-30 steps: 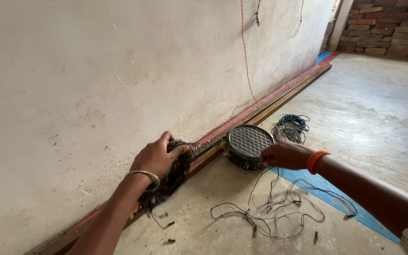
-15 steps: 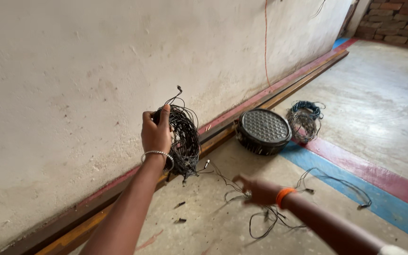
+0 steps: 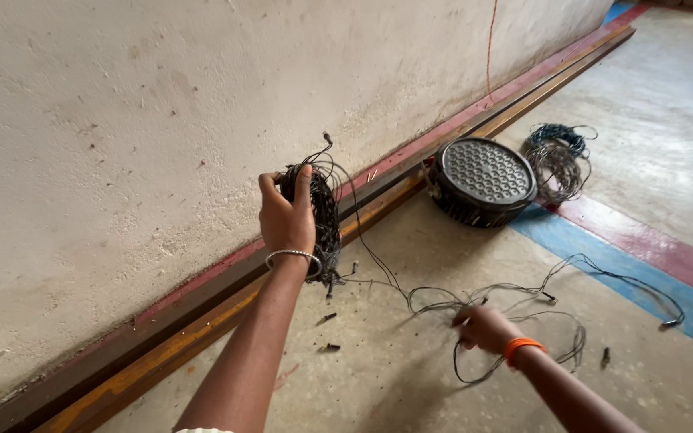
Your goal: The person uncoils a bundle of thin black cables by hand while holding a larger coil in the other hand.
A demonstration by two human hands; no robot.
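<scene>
My left hand [image 3: 286,215] is raised in front of the wall and grips a thick coil of thin black wire [image 3: 322,212]; a silver bangle sits on that wrist. From the coil a loose strand runs down to a tangle of black wire [image 3: 523,301] spread on the floor. My right hand [image 3: 483,327], with an orange band at the wrist, is low over the floor and pinches that loose wire near the tangle's left end.
A round black lamp with a grid of small lenses [image 3: 481,178] leans against the wall's base. Behind it lies a second coil of wire [image 3: 557,156]. Small black bits [image 3: 326,318] lie on the concrete floor. An orange cord [image 3: 489,48] hangs down the wall.
My left hand lifted the coil off the ledge at the wall's base and holds it up. My right hand left the round lamp and dropped onto the loose wire.
</scene>
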